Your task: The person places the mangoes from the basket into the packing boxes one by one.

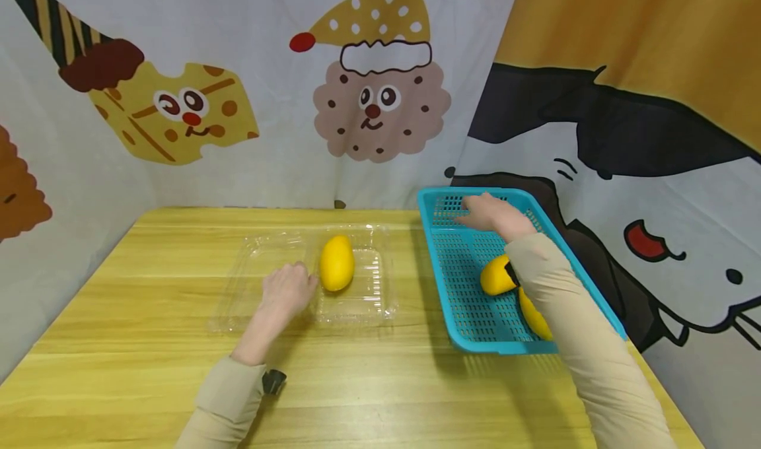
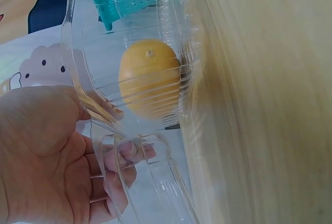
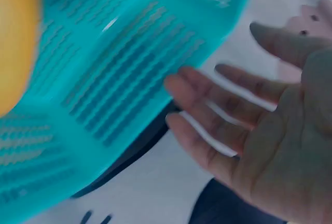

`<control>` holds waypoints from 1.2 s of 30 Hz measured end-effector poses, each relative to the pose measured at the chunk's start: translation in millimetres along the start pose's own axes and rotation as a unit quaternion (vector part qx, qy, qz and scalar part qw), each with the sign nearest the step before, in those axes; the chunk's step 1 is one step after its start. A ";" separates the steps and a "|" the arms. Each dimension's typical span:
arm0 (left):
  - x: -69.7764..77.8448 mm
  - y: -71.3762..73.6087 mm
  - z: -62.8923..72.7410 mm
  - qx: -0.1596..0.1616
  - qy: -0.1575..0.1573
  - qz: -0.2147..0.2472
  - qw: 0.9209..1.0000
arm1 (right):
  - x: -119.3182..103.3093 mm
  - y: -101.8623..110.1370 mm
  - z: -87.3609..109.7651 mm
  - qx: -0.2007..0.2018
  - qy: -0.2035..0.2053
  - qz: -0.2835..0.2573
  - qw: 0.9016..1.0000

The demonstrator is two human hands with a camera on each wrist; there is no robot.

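Note:
A yellow mango (image 1: 337,263) lies in the right half of an opened clear plastic clamshell box (image 1: 362,307). My left hand (image 1: 289,289) is at the box's middle, left of the mango. In the left wrist view its fingers (image 2: 115,185) show behind the clear plastic, with the thumb side at the box edge, gripping it. My right hand (image 1: 489,212) is over the far end of a blue perforated basket (image 1: 440,284), its fingers spread and holding nothing. Two more yellow mangoes lie in the basket: one mango (image 1: 496,276) and another mango (image 1: 534,315), both partly hidden by the right sleeve.
The basket stands at the right side of the wooden table (image 1: 357,389). Behind the table hangs a printed curtain (image 1: 267,178) with cartoon figures. A dark wrist strap piece (image 1: 274,381) sits at the left cuff.

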State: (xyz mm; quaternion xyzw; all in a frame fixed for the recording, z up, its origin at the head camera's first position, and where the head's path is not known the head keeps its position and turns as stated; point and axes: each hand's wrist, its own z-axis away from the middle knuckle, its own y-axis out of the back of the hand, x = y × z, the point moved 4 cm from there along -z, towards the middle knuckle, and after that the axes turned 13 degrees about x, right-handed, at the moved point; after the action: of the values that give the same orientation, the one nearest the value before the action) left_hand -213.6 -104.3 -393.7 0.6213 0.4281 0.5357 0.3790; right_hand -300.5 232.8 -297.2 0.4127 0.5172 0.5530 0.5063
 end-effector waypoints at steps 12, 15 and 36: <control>-0.9 0.8 1.8 0.002 0.000 0.000 1.000 | 48.7 -41.8 18.6 -0.120 0.034 0.049 0.991; -1.3 0.9 2.2 0.002 -0.001 0.001 1.000 | 54.9 -50.2 23.2 -0.142 0.026 0.052 0.988; -6.9 -0.7 1.3 -0.003 0.010 0.010 1.000 | 64.7 -71.0 33.5 -0.148 0.013 0.114 0.982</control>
State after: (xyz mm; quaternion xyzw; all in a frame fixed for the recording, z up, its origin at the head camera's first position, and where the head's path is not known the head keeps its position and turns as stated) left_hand -212.8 -110.6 -396.9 0.6193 0.4236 0.5471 0.3712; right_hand -267.7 298.4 -367.7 0.3821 0.3857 0.6827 0.4891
